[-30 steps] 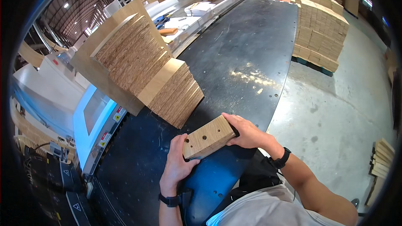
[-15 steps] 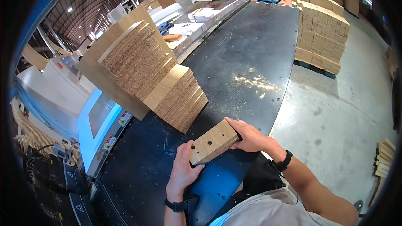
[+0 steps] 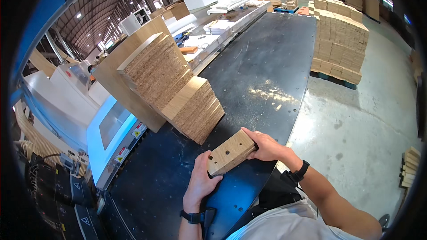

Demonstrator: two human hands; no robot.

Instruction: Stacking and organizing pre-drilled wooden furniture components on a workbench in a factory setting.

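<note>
Tan wood caught my eye: the block [image 3: 235, 150] ran lengthwise from left hand [image 3: 201, 181] to right hand [image 3: 268, 146], each gripping an end, just off the stack's [image 3: 195, 112] near corner.

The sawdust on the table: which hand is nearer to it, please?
Right: the right hand is below the sawdust in view; the left hand is farther, lower-left.

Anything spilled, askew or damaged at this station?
Yes, pale debris, probably wood dust or chips, is scattered on the black table beyond the hands. It looks odd against the dark surface. The drilled wooden block between the left hand and right hand shows no obvious damage; its underside is hidden.
</note>
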